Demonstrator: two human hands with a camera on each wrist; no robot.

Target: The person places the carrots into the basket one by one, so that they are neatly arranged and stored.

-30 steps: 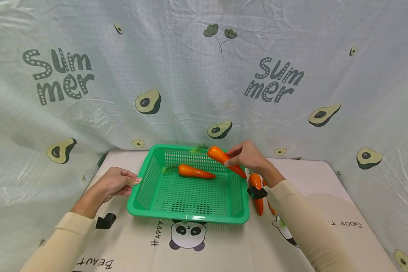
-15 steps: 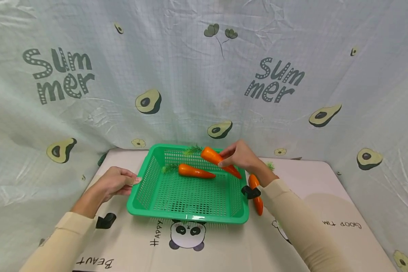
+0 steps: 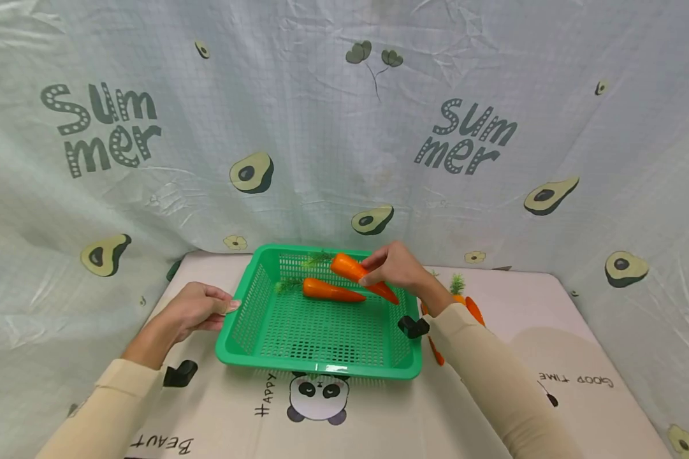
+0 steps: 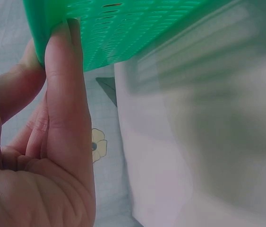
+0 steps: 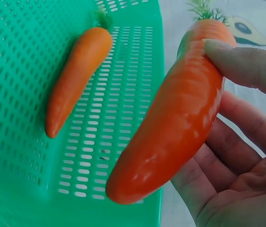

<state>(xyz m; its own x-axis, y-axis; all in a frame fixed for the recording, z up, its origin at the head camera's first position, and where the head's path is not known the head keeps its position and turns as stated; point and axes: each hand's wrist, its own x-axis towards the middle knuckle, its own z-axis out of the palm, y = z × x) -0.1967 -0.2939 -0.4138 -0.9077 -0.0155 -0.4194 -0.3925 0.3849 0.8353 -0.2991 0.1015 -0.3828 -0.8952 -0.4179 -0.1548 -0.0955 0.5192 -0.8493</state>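
A green plastic basket [image 3: 318, 368] with slotted walls stands in the middle of the table. My left hand [image 3: 199, 307] pinches its left rim between thumb and fingers; the left wrist view shows the left hand [image 4: 62, 118] at that edge from below. Over the basket's back right part, my right hand [image 3: 398, 266] holds an orange carrot [image 3: 352, 269] with a feathery green top, tip slanting down to the right. The right wrist view shows the thumb and fingers on this carrot [image 5: 175, 113]. A second carrot [image 3: 329, 291] lies inside the basket, its top to the left.
More carrots [image 3: 473, 310] lie on the table right of the basket, partly hidden by my right forearm. The pale table cover [image 3: 551, 319] has printed pandas and words. A patterned curtain [image 3: 310, 127] hangs close behind the table.
My right hand has moved left with the carrot, further over the basket. More of the loose carrots beyond my right forearm now show. My left hand and the basket have stayed put.
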